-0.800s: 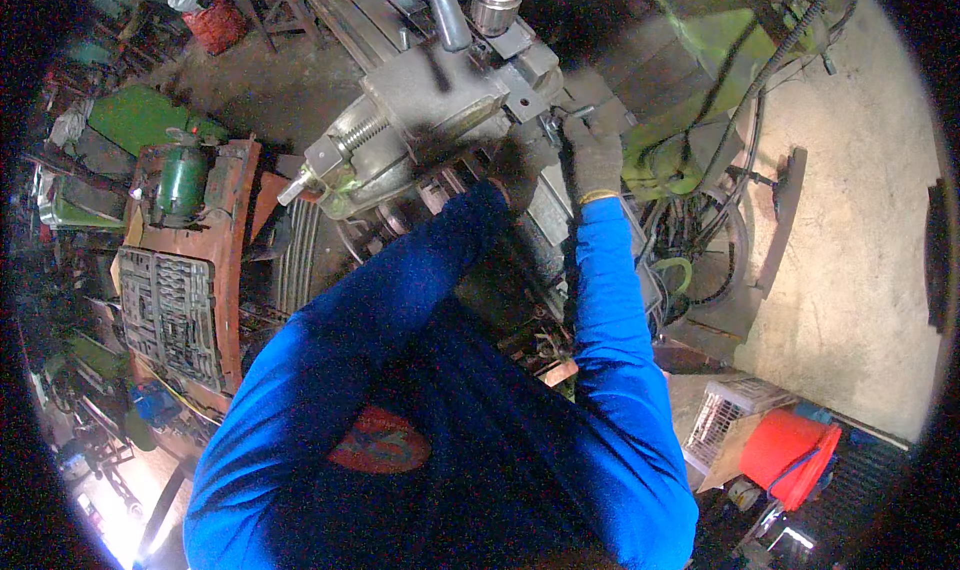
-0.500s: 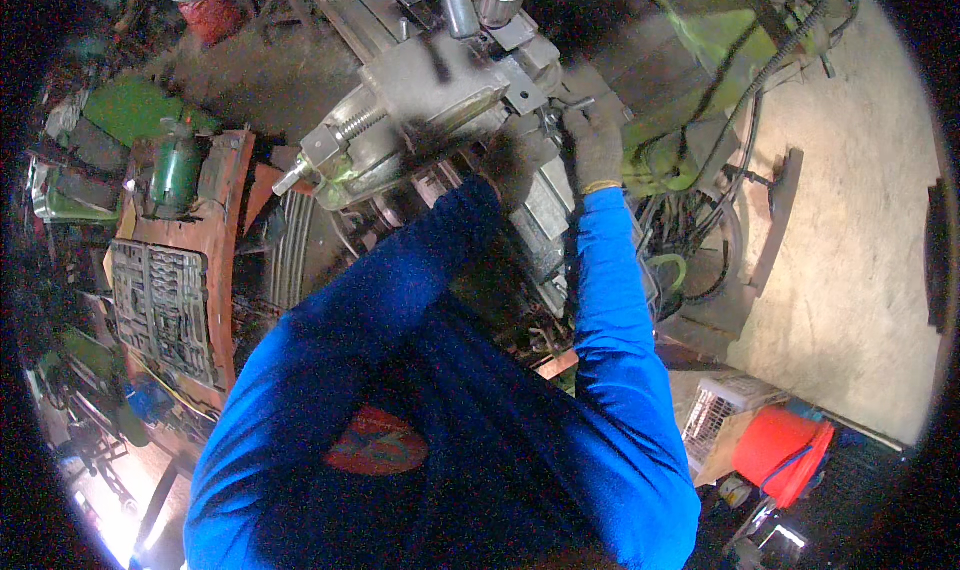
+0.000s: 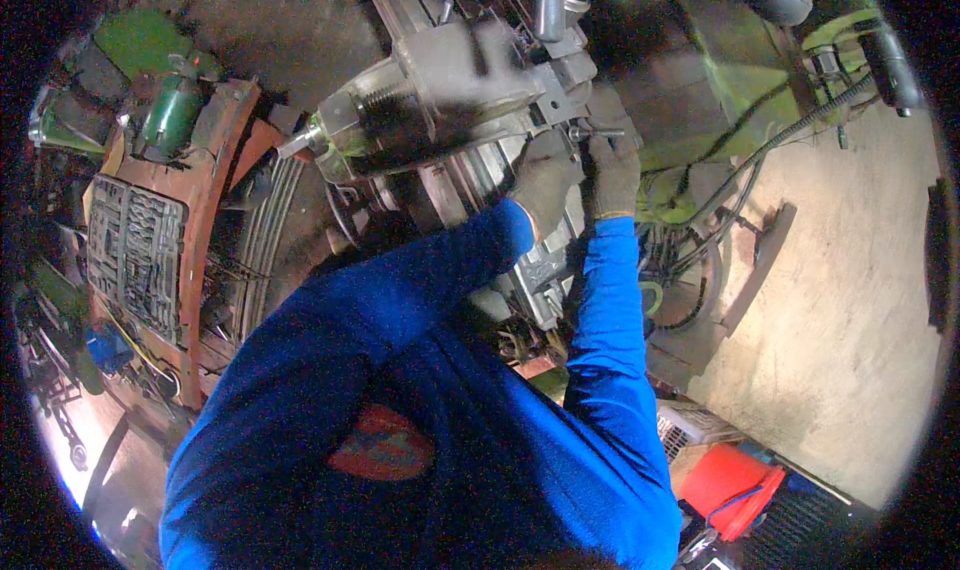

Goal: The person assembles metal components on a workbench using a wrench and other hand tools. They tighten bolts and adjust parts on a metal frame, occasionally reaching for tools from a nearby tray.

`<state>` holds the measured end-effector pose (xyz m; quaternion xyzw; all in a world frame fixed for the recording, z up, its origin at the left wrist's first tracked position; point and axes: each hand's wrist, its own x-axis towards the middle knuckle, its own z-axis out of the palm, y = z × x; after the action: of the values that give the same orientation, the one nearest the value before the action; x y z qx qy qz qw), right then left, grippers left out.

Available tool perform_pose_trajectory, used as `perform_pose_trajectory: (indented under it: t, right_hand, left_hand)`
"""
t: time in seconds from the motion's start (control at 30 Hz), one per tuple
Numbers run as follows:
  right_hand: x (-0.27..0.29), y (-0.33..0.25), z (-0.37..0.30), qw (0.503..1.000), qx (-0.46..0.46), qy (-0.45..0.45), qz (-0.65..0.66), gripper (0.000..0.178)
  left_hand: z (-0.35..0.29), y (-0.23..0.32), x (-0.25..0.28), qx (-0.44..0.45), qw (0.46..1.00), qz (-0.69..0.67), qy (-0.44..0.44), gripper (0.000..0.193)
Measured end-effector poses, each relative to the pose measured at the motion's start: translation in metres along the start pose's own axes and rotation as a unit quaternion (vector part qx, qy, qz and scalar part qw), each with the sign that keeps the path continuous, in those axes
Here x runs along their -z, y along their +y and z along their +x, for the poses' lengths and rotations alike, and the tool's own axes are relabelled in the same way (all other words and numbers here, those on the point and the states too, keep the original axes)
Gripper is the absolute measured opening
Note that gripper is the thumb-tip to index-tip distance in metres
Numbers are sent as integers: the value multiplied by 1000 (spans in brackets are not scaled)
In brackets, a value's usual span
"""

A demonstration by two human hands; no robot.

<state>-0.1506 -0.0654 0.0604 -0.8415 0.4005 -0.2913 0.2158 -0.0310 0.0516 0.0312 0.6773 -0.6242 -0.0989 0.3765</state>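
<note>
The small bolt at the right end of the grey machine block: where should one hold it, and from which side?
Probably by the bolt shank that juts rightward from the grey machine block, coming from below. It lies level and the right hand already pinches there, beside the left hand.

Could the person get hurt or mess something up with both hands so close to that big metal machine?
Maybe. Both gloved hands, left hand and right hand, crowd around a small bolt on the grey machine block; if a hand slips, knuckles could hit the hard edges. The bolt could drop into the cluttered machine parts below and be hard to find. Cables hang close to the right arm and might snag the blue sleeve.
</note>
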Motion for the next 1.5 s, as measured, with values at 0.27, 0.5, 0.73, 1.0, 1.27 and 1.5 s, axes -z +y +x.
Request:
perform_pose_trajectory:
  t: [0.27,0.5,0.73,1.0,1.27,1.5]
  right_hand:
    - [-5,-8,-3,980,1,10,197,39]
    - [0,-17,-15,976,-111,42,180,29]
    - [-4,-12,2,984,-36,-12,175,29]
    - [-4,7,23,977,73,-20,199,25]
    - [9,-12,27,991,2,-65,119,26]
    - [-3,-9,32,989,10,-57,139,31]
  left_hand:
    - [9,-44,-54,-6,939,-324,116,15]
    - [22,-23,1,-146,985,26,84,17]
    - [27,-43,-49,-54,974,51,212,16]
    - [20,-14,-31,56,974,-165,143,16]
    - [2,4,-16,35,940,-287,182,13]
    - [-1,2,-32,37,921,-315,229,12]
